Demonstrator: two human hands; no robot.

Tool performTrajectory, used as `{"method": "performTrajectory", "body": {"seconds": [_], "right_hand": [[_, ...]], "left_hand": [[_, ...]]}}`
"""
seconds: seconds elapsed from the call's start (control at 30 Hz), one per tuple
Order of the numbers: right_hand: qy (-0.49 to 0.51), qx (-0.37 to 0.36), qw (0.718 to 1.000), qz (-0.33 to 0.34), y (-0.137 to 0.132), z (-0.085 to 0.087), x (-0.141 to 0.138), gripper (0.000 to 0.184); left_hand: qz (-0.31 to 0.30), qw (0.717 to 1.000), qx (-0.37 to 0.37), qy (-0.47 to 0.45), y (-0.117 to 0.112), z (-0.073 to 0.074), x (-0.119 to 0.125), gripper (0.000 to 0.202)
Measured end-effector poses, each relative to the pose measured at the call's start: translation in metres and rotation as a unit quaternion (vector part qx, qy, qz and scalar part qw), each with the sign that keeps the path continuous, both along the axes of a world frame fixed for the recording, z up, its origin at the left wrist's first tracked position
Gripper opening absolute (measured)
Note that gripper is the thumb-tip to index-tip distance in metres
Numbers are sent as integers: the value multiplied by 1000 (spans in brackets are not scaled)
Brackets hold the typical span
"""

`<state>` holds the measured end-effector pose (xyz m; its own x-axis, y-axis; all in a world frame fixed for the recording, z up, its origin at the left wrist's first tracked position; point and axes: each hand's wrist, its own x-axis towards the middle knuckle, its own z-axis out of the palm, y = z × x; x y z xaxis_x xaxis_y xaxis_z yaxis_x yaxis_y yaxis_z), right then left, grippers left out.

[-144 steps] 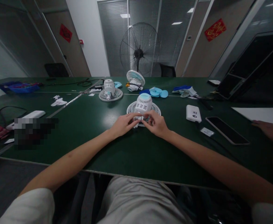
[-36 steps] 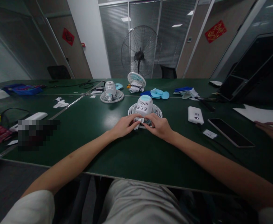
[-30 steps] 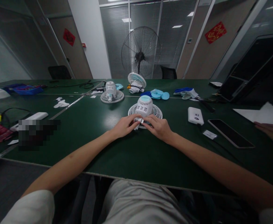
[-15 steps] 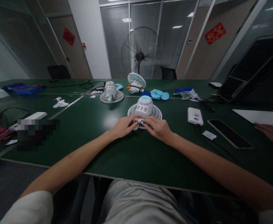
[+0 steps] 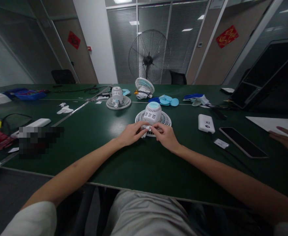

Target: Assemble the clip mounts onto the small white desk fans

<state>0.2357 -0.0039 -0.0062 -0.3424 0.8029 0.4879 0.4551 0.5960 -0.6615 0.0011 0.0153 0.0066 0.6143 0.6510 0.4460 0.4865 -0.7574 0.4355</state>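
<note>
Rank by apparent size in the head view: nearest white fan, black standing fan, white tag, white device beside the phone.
1. Black standing fan
2. Nearest white fan, partly covered
3. White device
4. White tag

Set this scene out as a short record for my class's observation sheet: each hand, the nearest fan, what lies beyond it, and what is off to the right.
Left hand: thumb and fingers pinch a small white part
Right hand: fingertips at the same part; exact grip unclear
Nearest fan: grille down on the green table, housing up
Beyond it: second fan, third fan, light-blue blades
To the right: white box-shaped device, phone, another person's hand by a white sheet
</note>
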Motion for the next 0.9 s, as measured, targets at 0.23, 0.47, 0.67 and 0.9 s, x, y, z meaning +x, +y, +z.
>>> {"method": "performTrajectory", "body": {"seconds": [0.23, 0.47, 0.67, 0.9], "right_hand": [[-165, 210, 963, -26, 6, -4, 15, 32], [-45, 44, 998, -24, -1, 1, 0, 35], [-76, 101, 992, -20, 1, -1, 5, 28], [-179, 206, 962, -21, 6, -1, 18, 32]], "left_hand": [[-2, 1000, -1, 2, 0, 0, -1, 37], [3, 1000, -1, 3, 0, -1, 0, 39], [-5, 1000, -1, 0, 0, 0, 0, 38], [-3, 1000, 2, 0, 0, 0, -1, 37]]}}
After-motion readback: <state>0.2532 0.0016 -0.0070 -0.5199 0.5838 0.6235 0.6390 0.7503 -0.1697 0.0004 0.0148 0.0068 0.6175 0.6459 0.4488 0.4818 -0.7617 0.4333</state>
